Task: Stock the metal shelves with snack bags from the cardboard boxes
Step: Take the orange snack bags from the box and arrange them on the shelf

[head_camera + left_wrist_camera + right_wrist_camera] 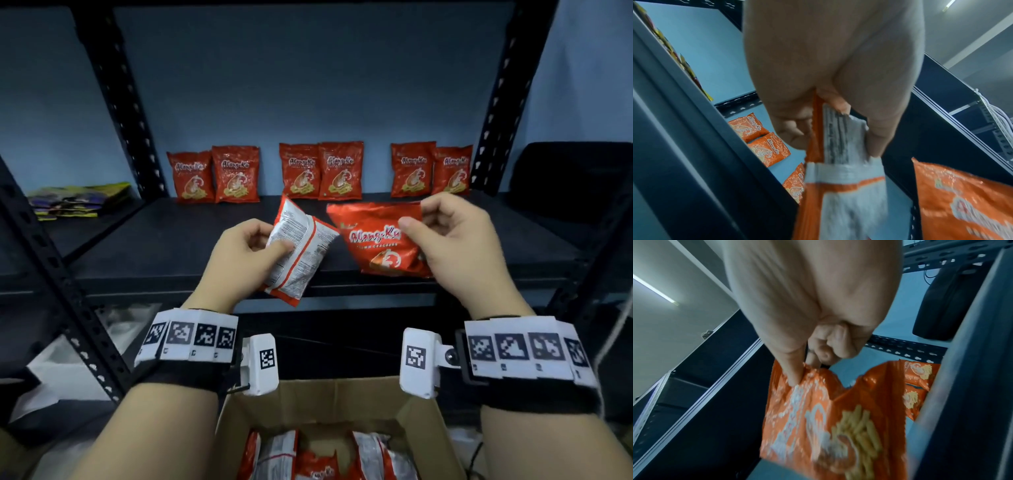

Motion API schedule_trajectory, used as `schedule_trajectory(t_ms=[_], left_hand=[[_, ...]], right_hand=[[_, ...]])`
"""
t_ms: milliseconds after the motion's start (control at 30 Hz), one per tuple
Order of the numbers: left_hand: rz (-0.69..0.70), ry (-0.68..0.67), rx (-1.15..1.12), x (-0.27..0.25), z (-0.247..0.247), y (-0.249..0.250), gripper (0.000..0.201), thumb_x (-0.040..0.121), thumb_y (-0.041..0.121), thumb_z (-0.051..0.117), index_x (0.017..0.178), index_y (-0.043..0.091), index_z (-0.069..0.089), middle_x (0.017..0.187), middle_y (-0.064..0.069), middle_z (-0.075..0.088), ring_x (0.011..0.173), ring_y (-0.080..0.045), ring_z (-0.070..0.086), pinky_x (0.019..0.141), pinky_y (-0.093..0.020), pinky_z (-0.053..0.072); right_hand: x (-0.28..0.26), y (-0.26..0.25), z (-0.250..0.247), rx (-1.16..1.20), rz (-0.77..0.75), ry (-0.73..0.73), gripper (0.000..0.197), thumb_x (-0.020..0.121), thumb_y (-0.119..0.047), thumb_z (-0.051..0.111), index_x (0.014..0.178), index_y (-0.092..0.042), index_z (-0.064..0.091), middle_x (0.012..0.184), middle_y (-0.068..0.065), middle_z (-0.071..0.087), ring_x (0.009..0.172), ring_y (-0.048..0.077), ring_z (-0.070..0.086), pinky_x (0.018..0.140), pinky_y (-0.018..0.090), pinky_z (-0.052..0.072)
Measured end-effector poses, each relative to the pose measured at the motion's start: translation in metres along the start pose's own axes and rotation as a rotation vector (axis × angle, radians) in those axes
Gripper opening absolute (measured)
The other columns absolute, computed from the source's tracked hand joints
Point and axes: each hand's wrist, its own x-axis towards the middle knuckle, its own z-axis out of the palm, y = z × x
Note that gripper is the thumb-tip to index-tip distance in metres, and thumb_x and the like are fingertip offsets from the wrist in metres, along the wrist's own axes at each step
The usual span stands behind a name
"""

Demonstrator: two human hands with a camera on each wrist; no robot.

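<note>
Leaning along the shelf [171, 236] back, six red bags [236, 173] stand.

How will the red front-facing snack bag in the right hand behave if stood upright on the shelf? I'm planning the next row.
The snack bag looks puffy and crinkled, so probably light and floppy. The right hand pinches only its top edge, which buckles. The six bags at the back lean on the wall, so it may tip unsupported.
</note>
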Motion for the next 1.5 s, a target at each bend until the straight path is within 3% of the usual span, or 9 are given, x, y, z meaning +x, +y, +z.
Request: schedule_trajectory(t_ms=[300, 467, 633, 700, 867, 1033, 1167, 1400, 1500], left_hand=[[0.077, 0.187, 0.011, 0.008, 0.006, 0.002, 0.009, 0.086, 0.028, 0.079, 0.09, 0.024, 0.073, 0.082, 0.008, 0.076, 0.075, -0.008, 0.071, 0.072, -0.029, 0.056], [0.127, 0.09, 0.22, 0.02, 0.009, 0.015, 0.014, 0.083, 0.038, 0.08, 0.087, 0.028, 0.071, 0.08, 0.015, 0.073, 0.074, 0.0, 0.066, 0.071, -0.026, 0.052], [0.198, -0.042, 0.53, 0.035, -0.008, 0.031, 0.019, 0.083, 0.043, 0.079, 0.092, 0.029, 0.07, 0.086, 0.015, 0.069, 0.082, 0.001, 0.062, 0.066, -0.018, 0.044], [0.233, -0.084, 0.57, 0.036, -0.015, 0.033, 0.019, 0.083, 0.044, 0.079, 0.094, 0.03, 0.071, 0.087, 0.017, 0.069, 0.085, 0.002, 0.062, 0.068, -0.018, 0.045], [0.228, -0.116, 0.51, 0.028, -0.023, 0.032, 0.021, 0.079, 0.045, 0.083, 0.09, 0.033, 0.071, 0.088, 0.018, 0.072, 0.084, 0.005, 0.065, 0.074, -0.024, 0.053], [0.119, -0.267, 0.348, 0.016, -0.024, 0.035, 0.024, 0.076, 0.04, 0.089, 0.089, 0.027, 0.073, 0.084, 0.011, 0.076, 0.076, -0.004, 0.072, 0.068, -0.027, 0.056], [0.07, -0.386, 0.147, 0.005, -0.022, 0.045, 0.025, 0.077, 0.026, 0.089, 0.094, 0.015, 0.074, 0.085, -0.005, 0.078, 0.075, -0.02, 0.076, 0.061, -0.023, 0.055], [0.064, -0.2, -0.1, -0.002, -0.007, 0.048, 0.038, 0.065, 0.024, 0.092, 0.094, 0.01, 0.071, 0.079, -0.005, 0.076, 0.069, -0.017, 0.072, 0.06, -0.027, 0.056], [-0.019, -0.135, -0.388, -0.004, -0.003, 0.048, 0.02, 0.084, 0.023, 0.076, 0.085, 0.008, 0.065, 0.072, -0.003, 0.072, 0.063, -0.013, 0.067, 0.059, -0.026, 0.054]], right_hand=[[-0.006, 0.028, 0.024, -0.241, -0.067, 0.294, 0.011, 0.096, -0.021, 0.071, 0.087, -0.026, 0.067, 0.076, -0.011, 0.067, 0.07, 0.005, 0.062, 0.061, 0.018, 0.046], [0.003, 0.047, 0.045, -0.416, -0.055, 0.11, 0.008, 0.094, -0.022, 0.071, 0.088, -0.027, 0.071, 0.085, -0.011, 0.066, 0.077, 0.013, 0.063, 0.07, 0.037, 0.055], [0.029, 0.042, 0.046, -0.576, 0.094, -0.236, 0.006, 0.092, -0.035, 0.075, 0.095, -0.03, 0.074, 0.097, -0.01, 0.07, 0.098, 0.01, 0.055, 0.087, 0.038, 0.054], [0.04, 0.041, 0.041, -0.6, 0.127, -0.358, 0.021, 0.086, -0.04, 0.08, 0.104, -0.029, 0.076, 0.105, -0.008, 0.072, 0.103, 0.01, 0.06, 0.092, 0.034, 0.053], [0.044, 0.041, 0.035, -0.574, 0.113, -0.481, 0.029, 0.088, -0.042, 0.078, 0.112, -0.027, 0.077, 0.087, -0.026, 0.06, 0.084, -0.007, 0.058, 0.071, 0.007, 0.039], [0.035, 0.034, 0.036, -0.402, 0.104, -0.362, 0.023, 0.099, -0.042, 0.062, 0.12, -0.037, 0.07, 0.094, -0.011, 0.07, 0.088, 0.007, 0.065, 0.077, 0.029, 0.049], [0.021, 0.006, 0.046, -0.085, 0.057, -0.257, 0.017, 0.101, -0.043, 0.059, 0.104, -0.034, 0.073, 0.098, -0.017, 0.073, 0.085, 0.0, 0.064, 0.075, 0.022, 0.047], [0.008, -0.011, 0.06, 0.184, 0.058, -0.14, 0.013, 0.095, -0.025, 0.074, 0.091, -0.014, 0.068, 0.08, 0.009, 0.07, 0.069, 0.015, 0.062, 0.067, 0.036, 0.053], [0.008, -0.011, 0.055, 0.265, 0.105, 0.026, 0.026, 0.089, -0.04, 0.076, 0.087, -0.019, 0.063, 0.087, 0.015, 0.071, 0.079, 0.034, 0.069, 0.075, 0.052, 0.058]])
